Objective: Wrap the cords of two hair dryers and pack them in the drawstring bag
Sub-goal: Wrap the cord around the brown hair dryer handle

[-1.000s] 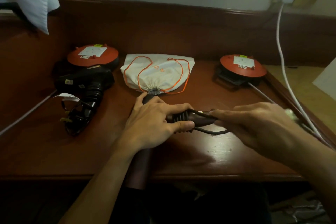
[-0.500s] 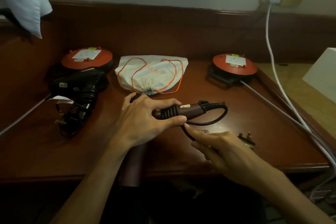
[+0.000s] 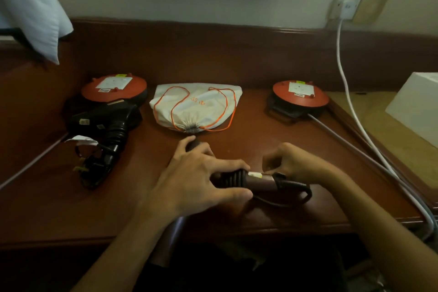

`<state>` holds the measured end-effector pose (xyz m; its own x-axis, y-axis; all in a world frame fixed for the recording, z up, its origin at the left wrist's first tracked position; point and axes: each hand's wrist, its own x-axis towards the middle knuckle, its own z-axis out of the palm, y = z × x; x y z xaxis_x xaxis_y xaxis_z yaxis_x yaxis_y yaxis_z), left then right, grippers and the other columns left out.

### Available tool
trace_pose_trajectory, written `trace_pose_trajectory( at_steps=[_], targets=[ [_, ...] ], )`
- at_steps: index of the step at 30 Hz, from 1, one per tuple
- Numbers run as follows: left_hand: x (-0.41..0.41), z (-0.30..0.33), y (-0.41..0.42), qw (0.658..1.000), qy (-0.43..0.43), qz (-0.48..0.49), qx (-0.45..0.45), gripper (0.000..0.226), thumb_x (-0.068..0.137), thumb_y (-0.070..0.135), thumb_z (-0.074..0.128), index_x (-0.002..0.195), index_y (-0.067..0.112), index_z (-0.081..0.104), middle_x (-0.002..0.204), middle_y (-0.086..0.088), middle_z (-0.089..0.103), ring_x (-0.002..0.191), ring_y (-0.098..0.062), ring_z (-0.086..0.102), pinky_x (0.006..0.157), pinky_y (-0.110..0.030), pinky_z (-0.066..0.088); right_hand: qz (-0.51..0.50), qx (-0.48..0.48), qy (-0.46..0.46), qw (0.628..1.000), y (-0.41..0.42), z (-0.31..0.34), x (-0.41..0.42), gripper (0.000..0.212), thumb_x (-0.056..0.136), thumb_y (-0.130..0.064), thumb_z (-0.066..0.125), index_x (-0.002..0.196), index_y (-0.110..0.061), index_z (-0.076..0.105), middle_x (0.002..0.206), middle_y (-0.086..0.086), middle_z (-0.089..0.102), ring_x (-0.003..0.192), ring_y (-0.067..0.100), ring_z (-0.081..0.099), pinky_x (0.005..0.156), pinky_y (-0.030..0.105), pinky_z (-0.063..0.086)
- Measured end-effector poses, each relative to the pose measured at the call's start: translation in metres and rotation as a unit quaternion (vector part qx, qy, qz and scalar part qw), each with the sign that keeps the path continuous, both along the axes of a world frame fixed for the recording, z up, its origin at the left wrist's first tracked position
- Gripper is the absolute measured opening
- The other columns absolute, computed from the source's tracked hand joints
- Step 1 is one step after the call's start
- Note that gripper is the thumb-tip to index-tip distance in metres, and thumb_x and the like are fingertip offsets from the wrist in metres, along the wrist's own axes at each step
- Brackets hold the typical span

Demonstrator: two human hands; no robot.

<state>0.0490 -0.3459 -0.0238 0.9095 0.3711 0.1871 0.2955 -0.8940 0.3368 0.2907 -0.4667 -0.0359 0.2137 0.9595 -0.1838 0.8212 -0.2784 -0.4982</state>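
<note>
- Two dryers were out on the desk, neither packed; by my read the task sat roughly midway, at best.
- Drawstring bag lay flat at the back of the desk, between two red cord reels, mouth cinched shut, orange string looped on top. It would need opening before anything went in.
- Black dryer lay at left, near the left reel, its cord bunched at the handle end. Looked wrapped, though how securely I couldn't tell.
- Brown dryer was in hand at the front edge, barrel hanging past the desk. Wrap was in progress: some dark turns sat on the handle, and a loose loop curved back under from the handle's end.
- Left hand gripped the handle, fingers and thumb curled around the wound turns.
- Right hand had fingers curled in at the far end, apparently pinching the cord; the contact itself was hidden.
</note>
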Motion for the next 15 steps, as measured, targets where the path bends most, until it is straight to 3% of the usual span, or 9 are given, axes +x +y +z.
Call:
trace_pose_trajectory(
  at_steps=[4,7,9,12,15],
  targets=[
    [0.005,0.004,-0.014,0.994,0.073,0.004,0.079,0.067,0.079,0.091,0.036,0.138,0.060,0.046,0.107,0.009,0.059,0.117,-0.008,0.043,0.122,-0.047,0.002,0.028,-0.011,0.021,0.999,0.018,0.029,-0.007,0.027,0.082,-0.031,0.081,0.078,-0.007,0.069,0.070,0.008,0.068,0.058,0.010,0.059,0.057,0.025,0.048],
    [0.016,0.000,-0.020,0.986,0.115,0.038,0.115,0.071,0.082,0.090,0.034,0.133,0.045,0.055,0.114,0.002,0.065,0.127,-0.020,0.043,0.121,-0.051,0.001,0.023,0.015,-0.011,1.000,0.023,0.047,-0.021,0.015,0.090,-0.025,0.074,0.085,-0.013,0.068,0.071,0.004,0.069,0.056,0.004,0.062,0.056,0.019,0.052],
    [0.025,-0.005,-0.020,0.979,0.131,0.075,0.135,0.073,0.084,0.089,0.029,0.127,0.038,0.058,0.114,0.000,0.070,0.130,-0.026,0.045,0.120,-0.057,0.005,0.017,0.022,-0.044,0.999,0.021,0.057,-0.034,0.001,0.094,-0.016,0.067,0.093,-0.016,0.067,0.079,-0.001,0.071,0.066,0.004,0.067,0.063,0.024,0.058],
    [0.034,-0.009,-0.019,0.971,0.150,0.117,0.144,0.072,0.089,0.085,0.024,0.128,0.034,0.056,0.119,-0.006,0.070,0.133,-0.031,0.044,0.119,-0.062,0.007,0.005,0.025,-0.063,0.998,0.017,0.056,-0.052,0.021,0.092,-0.006,0.057,0.105,-0.018,0.067,0.095,-0.002,0.070,0.083,0.013,0.068,0.076,0.037,0.060],
    [0.042,-0.004,-0.015,0.968,0.193,0.102,0.122,0.067,0.094,0.079,0.024,0.144,0.039,0.040,0.125,-0.010,0.067,0.135,-0.037,0.043,0.117,-0.069,0.004,-0.016,0.052,-0.041,0.998,0.012,0.047,-0.058,0.029,0.092,-0.007,0.053,0.116,-0.023,0.059,0.106,0.001,0.065,0.092,0.021,0.064,0.077,0.043,0.059]
  ],
)
